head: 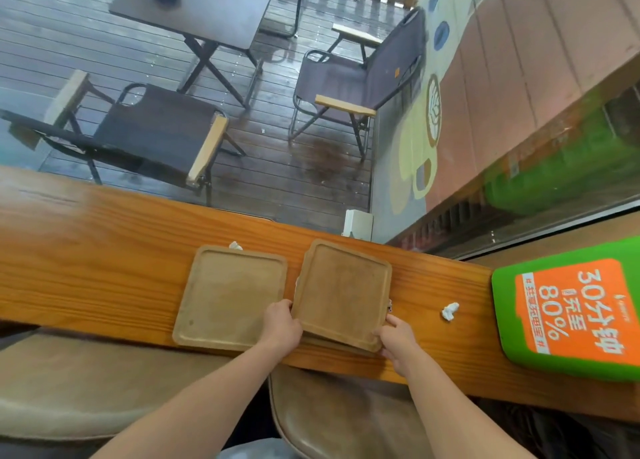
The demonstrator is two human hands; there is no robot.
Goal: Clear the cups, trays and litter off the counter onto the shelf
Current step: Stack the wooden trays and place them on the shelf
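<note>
Two square brown trays lie side by side on the wooden counter (pixel 104 251). The left tray (pixel 228 294) lies flat. The right tray (pixel 341 290) is tilted and rests on another tray, of which only an edge (pixel 332 343) shows below it. My left hand (pixel 282 323) grips the right tray's near left corner. My right hand (pixel 396 339) grips its near right corner. A crumpled white tissue (pixel 450 311) lies on the counter to the right. Another scrap of tissue (pixel 235 245) peeks out behind the left tray.
A green and orange device (pixel 568 313) sits at the counter's right end. A white box (pixel 358 224) stands at the far edge, against the window. Brown padded stools (pixel 332 420) stand below the counter's near edge. Beyond the glass are folding chairs and a table on wet decking.
</note>
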